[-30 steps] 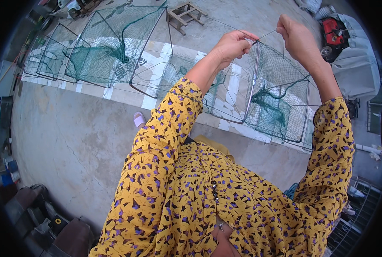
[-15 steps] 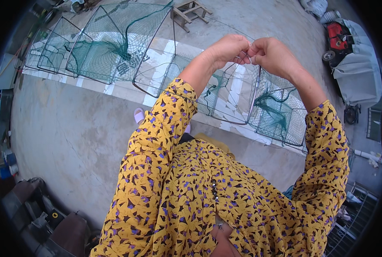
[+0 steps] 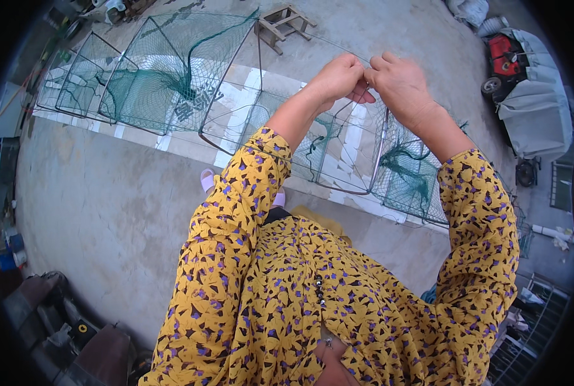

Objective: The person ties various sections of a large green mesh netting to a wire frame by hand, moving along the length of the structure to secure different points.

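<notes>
A long folding net trap (image 3: 146, 83) of green mesh on dark rectangular metal frames stretches across the ground in front of me. My left hand (image 3: 340, 80) is closed in a pinch at the upper corner of one metal frame (image 3: 379, 151). Right against it, my right hand (image 3: 399, 83) also has its fingers pinched together, palm turned down. The fingertips meet, and whatever small thing lies between the right fingers is hidden. A thin line runs from the tall frame on the left toward my hands. Gathered green mesh (image 3: 406, 154) hangs inside the section below my right hand.
Beneath the trap lies a pale strip with white bands (image 3: 352, 145). A small wooden stool (image 3: 284, 27) stands beyond it. On the right is a red machine (image 3: 507, 55) beside a grey cover (image 3: 536, 116). Dark seats (image 3: 100, 354) are at the lower left.
My right hand has moved slightly left and turned further over, closing up against my left hand. The trap's frame near them has shifted a little left.
</notes>
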A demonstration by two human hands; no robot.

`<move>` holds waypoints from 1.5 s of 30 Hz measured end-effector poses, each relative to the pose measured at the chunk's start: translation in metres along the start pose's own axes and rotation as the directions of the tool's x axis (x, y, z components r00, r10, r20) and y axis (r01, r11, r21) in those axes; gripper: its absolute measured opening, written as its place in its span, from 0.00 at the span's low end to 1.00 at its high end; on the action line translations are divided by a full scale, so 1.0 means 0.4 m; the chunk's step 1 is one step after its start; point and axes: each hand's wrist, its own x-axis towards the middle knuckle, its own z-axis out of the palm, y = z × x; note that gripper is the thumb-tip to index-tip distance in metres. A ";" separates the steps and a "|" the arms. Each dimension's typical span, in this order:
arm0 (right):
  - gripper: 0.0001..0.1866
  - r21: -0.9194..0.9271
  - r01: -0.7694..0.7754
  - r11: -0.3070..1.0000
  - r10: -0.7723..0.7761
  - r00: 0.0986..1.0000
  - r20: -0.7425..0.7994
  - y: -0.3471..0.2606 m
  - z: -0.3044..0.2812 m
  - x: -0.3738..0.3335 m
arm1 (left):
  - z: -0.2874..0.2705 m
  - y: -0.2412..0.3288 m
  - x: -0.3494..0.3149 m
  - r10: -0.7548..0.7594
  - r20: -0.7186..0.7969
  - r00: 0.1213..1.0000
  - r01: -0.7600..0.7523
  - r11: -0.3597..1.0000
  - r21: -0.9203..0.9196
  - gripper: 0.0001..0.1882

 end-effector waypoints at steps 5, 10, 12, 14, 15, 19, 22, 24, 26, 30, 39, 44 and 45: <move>0.05 0.067 0.089 0.994 -0.078 0.985 -0.153 0.009 0.026 -0.007 | 0.005 0.003 -0.005 0.047 -0.027 0.999 -0.049 0.997 -0.057 0.10; 0.04 0.116 0.058 0.992 -0.043 0.991 -0.127 0.014 0.019 0.001 | -0.001 -0.007 0.003 0.023 -0.039 0.999 -0.026 0.997 -0.074 0.09; 0.04 0.253 0.027 0.967 0.008 0.991 -0.133 0.022 0.030 -0.001 | -0.001 -0.014 -0.001 0.025 -0.049 0.998 -0.030 0.995 -0.094 0.08; 0.03 0.285 0.028 0.958 0.004 0.994 -0.111 0.028 0.015 -0.007 | -0.007 -0.020 -0.002 0.014 -0.031 0.999 -0.017 0.995 -0.100 0.08; 0.03 0.314 0.029 0.949 -0.001 0.996 -0.089 0.030 0.002 -0.006 | -0.012 -0.022 -0.004 0.004 -0.013 1.000 -0.005 0.994 -0.105 0.08; 0.03 0.254 -0.008 0.967 0.028 0.997 -0.074 0.046 -0.040 -0.011 | -0.007 -0.025 0.001 0.010 0.032 0.999 -0.004 0.986 -0.167 0.07; 0.03 0.313 -0.074 0.947 0.146 0.966 -0.214 0.069 -0.054 -0.024 | 0.013 -0.017 0.000 0.007 0.004 1.000 -0.006 0.976 -0.218 0.10; 0.05 0.430 -0.172 0.886 0.265 0.950 -0.167 0.083 -0.066 -0.037 | 0.017 -0.013 -0.006 0.058 0.005 0.998 -0.056 0.977 -0.204 0.15; 0.06 0.453 -0.242 0.858 0.325 0.939 -0.113 0.100 -0.077 -0.047 | 0.015 -0.021 0.001 0.070 0.052 0.996 -0.058 0.976 -0.209 0.16; 0.07 0.366 -0.344 0.864 0.403 0.910 -0.096 0.119 -0.085 -0.080 | 0.014 -0.021 0.007 0.076 0.076 0.994 -0.071 0.995 -0.064 0.15; 0.07 0.465 -0.492 0.736 0.539 0.842 0.037 0.119 -0.052 -0.093 | 0.007 -0.028 -0.006 0.052 0.041 0.998 -0.051 0.998 -0.042 0.15; 0.08 0.299 -0.202 0.933 0.315 0.861 -0.400 0.037 -0.091 -0.046 | -0.057 -0.047 -0.058 0.095 -0.255 0.962 -0.100 0.995 -0.009 0.16; 0.08 0.309 -0.105 0.945 0.239 0.868 -0.434 0.004 -0.107 -0.026 | -0.066 -0.055 -0.077 0.115 -0.417 0.902 -0.138 0.990 -0.024 0.14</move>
